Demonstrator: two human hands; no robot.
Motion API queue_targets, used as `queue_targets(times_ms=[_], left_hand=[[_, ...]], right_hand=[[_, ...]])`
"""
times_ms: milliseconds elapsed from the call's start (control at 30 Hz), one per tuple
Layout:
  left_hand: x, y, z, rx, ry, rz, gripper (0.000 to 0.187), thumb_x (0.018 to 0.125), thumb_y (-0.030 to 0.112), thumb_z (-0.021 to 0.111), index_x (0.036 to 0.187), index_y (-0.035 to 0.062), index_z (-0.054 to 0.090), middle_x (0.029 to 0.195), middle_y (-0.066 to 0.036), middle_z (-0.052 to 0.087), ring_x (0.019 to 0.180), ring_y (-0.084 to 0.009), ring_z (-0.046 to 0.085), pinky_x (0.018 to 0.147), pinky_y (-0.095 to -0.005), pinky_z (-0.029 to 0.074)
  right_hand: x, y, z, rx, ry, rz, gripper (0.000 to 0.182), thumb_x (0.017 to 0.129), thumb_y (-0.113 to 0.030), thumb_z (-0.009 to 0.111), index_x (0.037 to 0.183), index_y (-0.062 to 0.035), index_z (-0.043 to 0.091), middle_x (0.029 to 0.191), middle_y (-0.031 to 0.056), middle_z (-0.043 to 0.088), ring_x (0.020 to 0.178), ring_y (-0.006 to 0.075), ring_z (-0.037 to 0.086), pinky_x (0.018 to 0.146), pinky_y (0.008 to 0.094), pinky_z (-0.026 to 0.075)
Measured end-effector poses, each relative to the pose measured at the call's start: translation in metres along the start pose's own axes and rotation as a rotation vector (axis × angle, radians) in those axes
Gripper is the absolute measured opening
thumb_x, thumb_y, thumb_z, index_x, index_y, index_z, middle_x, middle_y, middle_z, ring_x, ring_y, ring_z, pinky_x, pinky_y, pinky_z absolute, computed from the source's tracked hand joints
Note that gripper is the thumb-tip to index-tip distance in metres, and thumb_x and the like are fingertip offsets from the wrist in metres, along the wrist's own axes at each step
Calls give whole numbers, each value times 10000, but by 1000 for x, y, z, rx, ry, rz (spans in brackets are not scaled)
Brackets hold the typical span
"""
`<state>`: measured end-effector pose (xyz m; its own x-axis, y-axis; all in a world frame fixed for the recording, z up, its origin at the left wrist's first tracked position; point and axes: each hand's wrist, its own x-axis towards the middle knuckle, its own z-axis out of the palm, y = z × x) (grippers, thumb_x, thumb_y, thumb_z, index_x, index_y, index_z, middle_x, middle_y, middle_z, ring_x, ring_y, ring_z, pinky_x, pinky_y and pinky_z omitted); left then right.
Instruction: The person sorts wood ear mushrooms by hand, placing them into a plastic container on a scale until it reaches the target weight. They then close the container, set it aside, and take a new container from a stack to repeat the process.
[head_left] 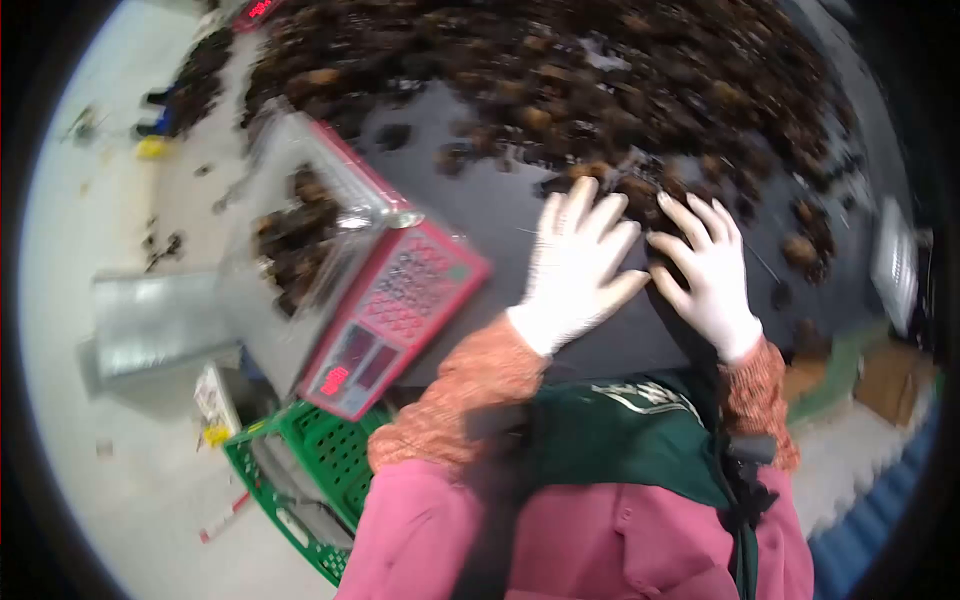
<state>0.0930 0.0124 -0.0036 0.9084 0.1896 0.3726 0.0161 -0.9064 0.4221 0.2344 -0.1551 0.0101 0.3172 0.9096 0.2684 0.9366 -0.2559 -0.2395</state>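
Note:
My left hand (580, 260), in a white glove, is open with its fingers spread and the fingertips at the near edge of a large pile of dark brown lumpy pieces (560, 110) that look like dried mushrooms. My right hand (705, 265), gloved the same way, reaches forward beside it with fingers apart and slightly bent, its tips also at the pile's edge. Neither hand visibly grips a piece. To the left stands a red digital scale (385, 320) with lit red digits. On it, a clear plastic container (350, 240) holds several of the brown pieces.
The dark tabletop (490, 200) lies under the pile. A green plastic crate (320, 450) stands below the scale, at the left. A clear plastic tray (895, 265) is at the right edge, with a cardboard box (895, 380) below it. Another red display shows at the far left.

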Motion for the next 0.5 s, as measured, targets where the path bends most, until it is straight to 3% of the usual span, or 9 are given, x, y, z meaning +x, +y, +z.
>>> queue_targets(times_ms=[167,333,433,467,500], left_hand=[[-36,14,-18,-205,-58,-38,516,765,27,780,1265,47,654,1487,-182,496,1364,-402,480,1125,-484,405],[-58,11,-22,-636,137,-438,579,909,-101,601,1462,9,468,1607,-152,340,1419,-284,440,1152,-417,413],[-59,12,-28,-770,187,-625,522,954,-121,529,1459,0,472,1562,-133,408,1399,-255,464,1126,-400,443],[-59,12,-27,-701,231,-656,441,969,-108,529,1397,1,528,1399,-109,560,1258,-216,573,1058,-366,487],[-65,8,-26,-681,227,-674,401,971,-99,540,1359,2,549,1332,-93,587,1191,-196,591,1023,-350,499]], right_hand=[[-48,42,-29,36,162,259,247,842,-170,731,1089,-151,720,1433,86,581,1301,296,528,1153,486,339],[-64,47,-26,125,403,468,233,843,-39,707,1058,-115,756,1304,90,670,1109,253,647,983,356,481],[-65,41,-28,131,468,458,251,848,-29,708,1085,-102,744,1241,79,700,1092,256,641,984,351,474],[-65,37,-29,116,462,447,251,851,-29,709,1088,-102,742,1236,76,702,1098,256,636,990,352,469],[-64,32,-31,100,457,436,251,853,-30,710,1091,-103,741,1230,73,704,1104,256,630,997,354,464]])
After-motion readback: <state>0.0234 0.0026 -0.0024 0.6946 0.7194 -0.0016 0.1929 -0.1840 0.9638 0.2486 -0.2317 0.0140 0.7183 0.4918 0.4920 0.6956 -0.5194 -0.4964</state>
